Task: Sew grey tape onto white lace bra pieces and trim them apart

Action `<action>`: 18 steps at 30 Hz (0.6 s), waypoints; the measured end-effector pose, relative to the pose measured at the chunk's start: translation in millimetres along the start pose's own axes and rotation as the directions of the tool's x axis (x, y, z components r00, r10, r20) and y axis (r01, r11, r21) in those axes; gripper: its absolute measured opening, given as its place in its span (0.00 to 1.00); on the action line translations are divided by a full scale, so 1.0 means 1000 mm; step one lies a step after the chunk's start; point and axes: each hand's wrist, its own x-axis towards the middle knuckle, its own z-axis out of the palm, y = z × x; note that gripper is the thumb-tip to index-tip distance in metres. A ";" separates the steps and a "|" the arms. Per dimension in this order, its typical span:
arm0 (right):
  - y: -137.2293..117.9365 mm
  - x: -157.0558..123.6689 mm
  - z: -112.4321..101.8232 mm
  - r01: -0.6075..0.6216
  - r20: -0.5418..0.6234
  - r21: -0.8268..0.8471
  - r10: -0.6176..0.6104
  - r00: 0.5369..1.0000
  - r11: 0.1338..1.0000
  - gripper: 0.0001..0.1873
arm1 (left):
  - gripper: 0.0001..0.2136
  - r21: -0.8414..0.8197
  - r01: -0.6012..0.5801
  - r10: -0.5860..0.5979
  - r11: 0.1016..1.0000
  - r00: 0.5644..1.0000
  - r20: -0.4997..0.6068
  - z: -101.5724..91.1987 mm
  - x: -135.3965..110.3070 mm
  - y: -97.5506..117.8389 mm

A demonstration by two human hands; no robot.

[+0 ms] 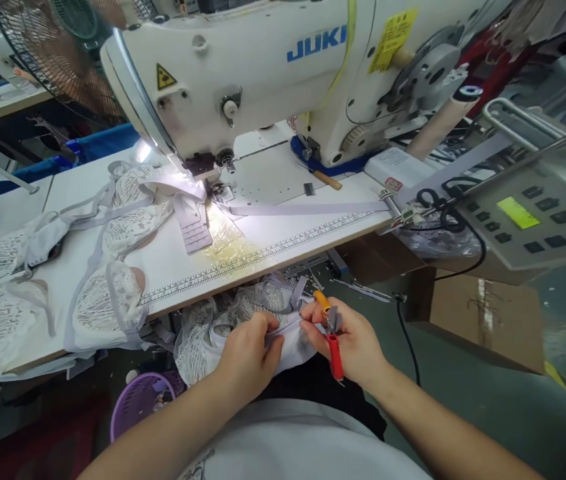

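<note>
Bench [163,263], sewing machine [263,60] on top. White lace garment [293,350] below bench's front edge; held edge runs roughly left-right between the hands, neither nearer. Right hand [357,343] has snips [333,323], fingertips pinching edge. Left hand [250,350] also pinching, thumb near fingers.

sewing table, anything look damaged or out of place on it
Yes: the yellowish film in front of the sewing machine looks wrinkled and discoloured against the white tabletop, reaching onto the printed ruler; possibly worn tape.
</note>
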 end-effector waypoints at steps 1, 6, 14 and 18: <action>0.001 0.000 -0.001 0.015 -0.072 -0.004 -0.016 0.997 1.000 0.11 | 0.04 0.088 -0.052 0.053 0.995 0.999 -0.003 -0.002 -0.002 -0.005; 0.004 0.002 -0.010 0.032 -0.339 0.028 -0.021 0.941 0.999 0.09 | 0.09 0.389 -0.194 0.196 0.901 0.980 0.034 -0.025 -0.010 -0.027; -0.017 0.004 -0.013 0.124 -0.391 0.042 -0.098 0.915 0.991 0.11 | 0.05 0.135 -0.171 0.137 0.976 0.963 0.234 -0.080 -0.034 -0.031; -0.020 0.003 -0.009 0.062 -0.376 0.045 -0.040 0.926 0.997 0.11 | 0.04 -0.095 0.018 0.002 0.995 0.978 0.210 -0.087 -0.041 -0.035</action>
